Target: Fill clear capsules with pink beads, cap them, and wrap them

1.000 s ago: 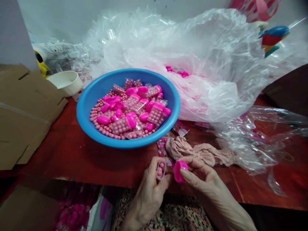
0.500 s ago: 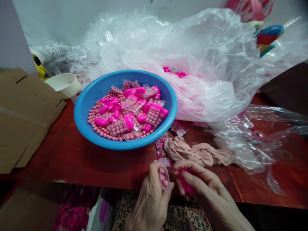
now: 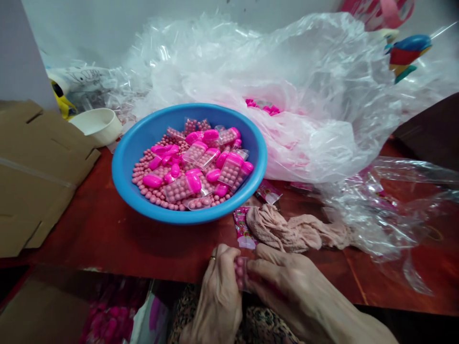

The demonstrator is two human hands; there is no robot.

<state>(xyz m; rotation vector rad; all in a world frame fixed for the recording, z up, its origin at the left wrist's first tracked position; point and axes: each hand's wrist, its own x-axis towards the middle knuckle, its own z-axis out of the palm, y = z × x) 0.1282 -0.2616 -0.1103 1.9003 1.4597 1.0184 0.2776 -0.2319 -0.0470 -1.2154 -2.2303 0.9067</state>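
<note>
Both hands are right at the near edge of the table, close together, with a small clear container of pink balls between them! The left hand, a ring on one finger, is curled tight, gripping the container from the left. Over on the right, the right hand has its fingers bent in, tips against the container; the back of the hand hides the rest, so whether it grips anything else, I can't tell.

Just beyond them lies a shiny pink packet, and touching it on the right, a twisted beige cloth. Farther back and left sits the big blue basin, loaded with loose pink balls and filled containers wearing bright pink caps. Behind it to the right, a billowing plastic bag with bright pink pieces showing inside. Far left, a white bowl near the folded cardboard!
</note>
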